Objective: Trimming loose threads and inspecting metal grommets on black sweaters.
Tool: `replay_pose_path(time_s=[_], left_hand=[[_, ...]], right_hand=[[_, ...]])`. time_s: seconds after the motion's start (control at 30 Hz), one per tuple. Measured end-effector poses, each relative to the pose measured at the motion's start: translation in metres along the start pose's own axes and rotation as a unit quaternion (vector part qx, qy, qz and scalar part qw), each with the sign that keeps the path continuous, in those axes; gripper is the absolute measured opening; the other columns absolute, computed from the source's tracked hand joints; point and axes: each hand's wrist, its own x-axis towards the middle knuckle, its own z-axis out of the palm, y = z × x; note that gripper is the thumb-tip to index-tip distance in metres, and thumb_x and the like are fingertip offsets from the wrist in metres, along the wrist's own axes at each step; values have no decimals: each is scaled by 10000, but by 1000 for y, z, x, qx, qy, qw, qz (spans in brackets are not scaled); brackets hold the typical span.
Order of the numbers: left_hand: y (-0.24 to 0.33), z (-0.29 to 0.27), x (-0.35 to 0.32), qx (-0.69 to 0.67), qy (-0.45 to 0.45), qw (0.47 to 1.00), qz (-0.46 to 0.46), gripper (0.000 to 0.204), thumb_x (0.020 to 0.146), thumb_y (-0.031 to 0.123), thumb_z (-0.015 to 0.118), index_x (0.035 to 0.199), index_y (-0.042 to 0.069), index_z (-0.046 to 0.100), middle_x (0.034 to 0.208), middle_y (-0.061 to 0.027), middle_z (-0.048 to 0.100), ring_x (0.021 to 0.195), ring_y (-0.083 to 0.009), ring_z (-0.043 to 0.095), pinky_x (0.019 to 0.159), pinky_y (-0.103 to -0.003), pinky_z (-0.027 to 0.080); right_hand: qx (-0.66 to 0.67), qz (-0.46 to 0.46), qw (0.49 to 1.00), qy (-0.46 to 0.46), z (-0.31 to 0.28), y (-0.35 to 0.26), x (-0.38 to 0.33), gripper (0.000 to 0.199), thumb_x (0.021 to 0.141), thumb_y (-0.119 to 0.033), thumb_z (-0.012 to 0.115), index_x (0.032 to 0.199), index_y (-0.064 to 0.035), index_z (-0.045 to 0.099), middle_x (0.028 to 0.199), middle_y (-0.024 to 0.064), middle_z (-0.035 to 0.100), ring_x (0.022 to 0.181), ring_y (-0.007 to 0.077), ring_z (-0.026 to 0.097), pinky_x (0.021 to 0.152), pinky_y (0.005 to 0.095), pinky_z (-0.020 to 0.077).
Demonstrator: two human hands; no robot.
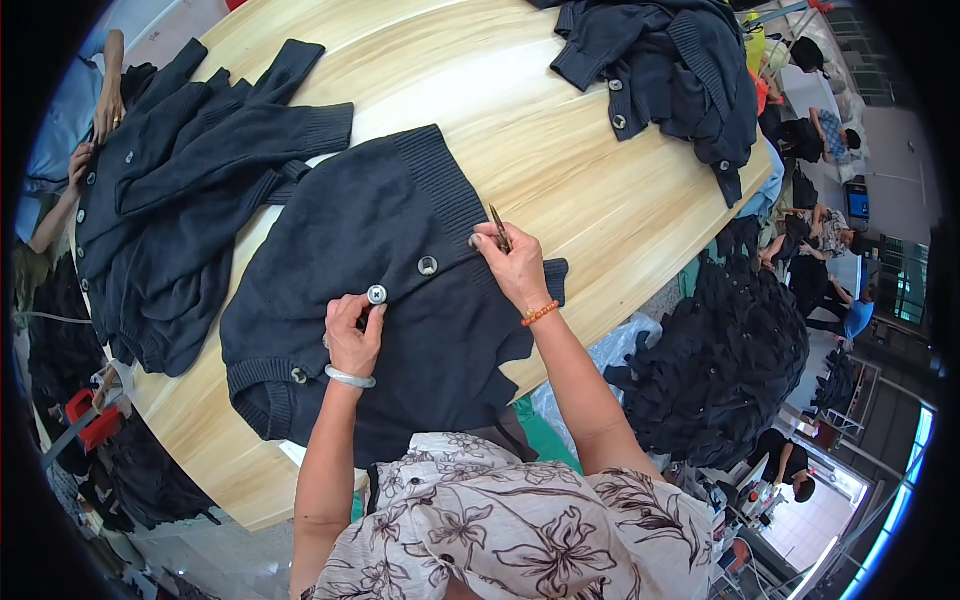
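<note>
So this looks like the button-checking stage on a dark navy cardigan [400, 300] spread flat on the pale wooden table [520, 120], right in front of the person. The left hand [352, 335] has its fingertips pinched together on a silvery button [376, 294] on the front placket, and the right hand [515, 265] is pressing down on the ribbed edge further along while gripping a thin pen-like tool [499, 228], closed around it. It could be a marker or a small awl, the view's too small to be sure. There's a second button [428, 265] between the two hands and another one [299, 375] down near the hem. My guess for the next move: the tool tip has to come down exactly on the spot by the placket, so the fabric needs to stay flat and taut under both hands. As for packaging, there's not much: a crumpled clear plastic bag [620, 345] below the table edge on the right, beside a big heap of dark garments [730, 350]. More cardigans lie at the top left [190, 170] and top right [670, 60]. Someone else's hand [108, 105] rests on the left pile.
</note>
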Motion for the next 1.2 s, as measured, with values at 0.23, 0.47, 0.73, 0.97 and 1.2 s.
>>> replay_pose_path(time_s=[0.23, 0.47, 0.73, 0.97, 1.2], left_hand=[[-3, 0, -2, 5, 4, 1000, 0, 105, 792, 36, 685, 896, 43, 667, 763, -56, 588, 718, -228, 502, 682, -340, 417], [-2, 2, 0, 17, 5, 1000, 6, 102, 795, 37, 686, 895, 43, 666, 765, -52, 589, 721, -227, 499, 675, -342, 414], [5, -8, -7, -49, 14, 998, -27, 123, 791, 3, 659, 903, 21, 611, 834, -82, 590, 765, -239, 517, 721, -329, 429], [27, -31, -18, -193, 61, 977, -60, 206, 732, -58, 626, 920, 12, 576, 925, -117, 614, 858, -245, 569, 804, -316, 452], [47, -59, -31, -130, 162, 973, 103, 278, 672, -96, 644, 905, 40, 577, 928, -118, 622, 875, -265, 585, 812, -360, 458]], right_hand=[[-165, -69, 984, -23, -12, 2, -4, 351, 778, -172, 780, 1100, -65, 690, 934, 74, 613, 833, 188, 639, 744, 306, 524], [-238, -80, 966, -56, -6, 5, 0, 369, 756, -196, 784, 1052, -42, 629, 996, 94, 609, 890, 252, 649, 794, 352, 524], [7, -35, 993, -111, -32, -18, -1, 217, 859, -106, 675, 1041, 8, 653, 721, -43, 559, 651, 20, 495, 607, 195, 423], [-42, -175, 982, -53, -44, -58, -13, 144, 811, -15, 682, 955, -13, 687, 805, -8, 596, 495, 9, 337, 451, 207, 284], [-24, -296, 955, -21, -49, -90, -33, 177, 825, 51, 656, 987, -18, 672, 970, 53, 663, 570, 6, 450, 474, 160, 326]])
